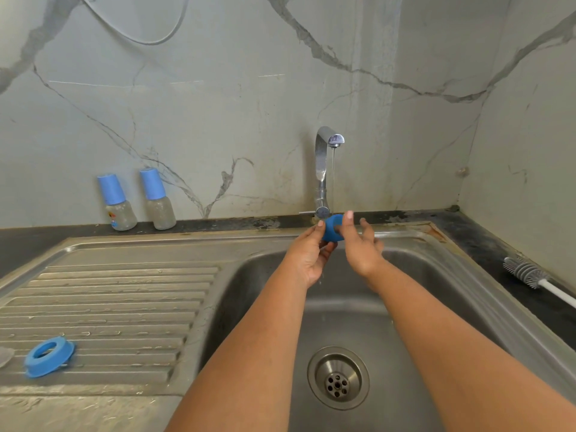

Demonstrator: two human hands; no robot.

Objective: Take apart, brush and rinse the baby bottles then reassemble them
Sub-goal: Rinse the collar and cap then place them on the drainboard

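Scuffed steel sink (436,244), veined marble wall (218,104)

Blue cap (331,231) under tap; two capped bottles (120,202) upright

Clear piece (5,356) cut by left edge
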